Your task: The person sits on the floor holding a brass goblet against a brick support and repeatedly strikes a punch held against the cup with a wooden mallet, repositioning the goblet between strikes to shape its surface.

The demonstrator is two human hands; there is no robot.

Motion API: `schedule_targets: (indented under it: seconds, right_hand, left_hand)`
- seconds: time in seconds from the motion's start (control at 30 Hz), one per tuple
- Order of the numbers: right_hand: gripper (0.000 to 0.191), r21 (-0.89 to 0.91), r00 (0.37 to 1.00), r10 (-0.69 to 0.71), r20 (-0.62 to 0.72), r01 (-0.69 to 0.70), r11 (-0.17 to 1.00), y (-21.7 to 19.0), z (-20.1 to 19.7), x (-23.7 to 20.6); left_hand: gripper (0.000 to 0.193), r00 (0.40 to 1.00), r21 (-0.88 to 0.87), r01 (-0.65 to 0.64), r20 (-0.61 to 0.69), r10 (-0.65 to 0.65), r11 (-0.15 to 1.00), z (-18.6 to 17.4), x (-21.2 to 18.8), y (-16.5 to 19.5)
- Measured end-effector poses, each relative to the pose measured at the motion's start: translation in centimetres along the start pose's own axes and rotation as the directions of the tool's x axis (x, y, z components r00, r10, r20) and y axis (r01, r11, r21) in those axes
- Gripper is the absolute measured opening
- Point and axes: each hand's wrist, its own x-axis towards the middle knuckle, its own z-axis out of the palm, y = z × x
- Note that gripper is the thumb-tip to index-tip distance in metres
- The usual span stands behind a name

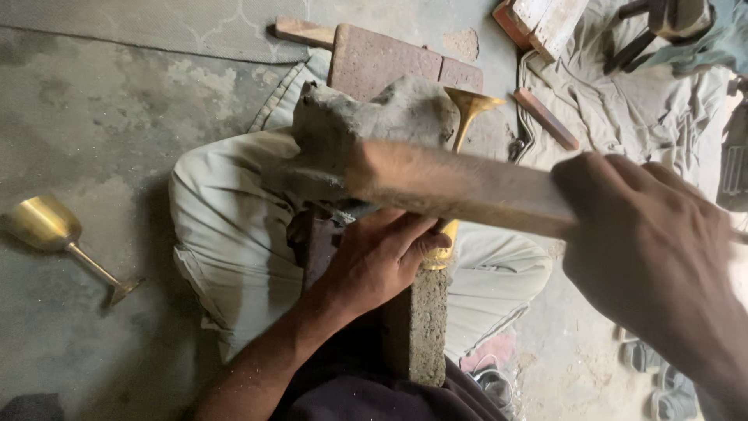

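Observation:
My right hand (650,249) grips the wooden handle (460,185) of a heavy mallet whose grey, cloth-wrapped head (366,125) hangs over my lap. My left hand (382,257) holds a brass goblet (460,125) by its base, pressing it against a rough stone block (417,327) that stands between my legs. The goblet's flared cup (472,103) points away from me, just beside the mallet head. Much of its stem is hidden behind the mallet handle.
A second brass goblet (58,234) lies tipped on the concrete floor at left. Red bricks (389,62) and wooden pieces (538,23) sit ahead, with crumpled cloth (623,101) at right. Sandals (662,382) lie at lower right.

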Motion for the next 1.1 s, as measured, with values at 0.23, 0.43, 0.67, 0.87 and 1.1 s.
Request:
schedule_targets:
  seconds: [0.23, 0.43, 0.67, 0.87, 1.1]
  right_hand:
    - [0.015, 0.111, 0.998, 0.004, -0.065, 0.004, 0.994, -0.1, 0.3, -0.9]
    - [0.019, 0.189, 0.992, 0.12, -0.048, -0.109, 0.976, -0.5, -0.3, -2.3]
    - [0.034, 0.438, 0.955, 0.293, -0.055, -0.241, 0.866, 1.7, 1.0, -3.9]
    - [0.038, 0.47, 0.948, 0.315, 0.037, -0.295, 0.832, 3.2, 1.4, -3.3]
    - [0.036, 0.638, 0.951, 0.302, -0.06, -0.196, 0.745, 3.0, 1.0, -3.8]
  left_hand:
    - [0.028, 0.997, 0.023, 0.052, 0.057, -0.053, 0.998, -0.6, -0.1, 0.1]
    - [0.029, 1.0, -0.014, -0.027, 0.003, 0.027, 1.0, -1.1, 0.5, 0.8]
    - [0.026, 0.991, -0.096, 0.112, -0.066, -0.118, 0.989, -1.8, -0.4, 2.3]
    - [0.027, 0.995, -0.059, 0.071, -0.068, -0.075, 0.996, -1.1, -0.5, 2.0]
    - [0.028, 0.995, -0.006, 0.058, -0.077, -0.058, 0.998, -1.3, -0.5, 2.4]
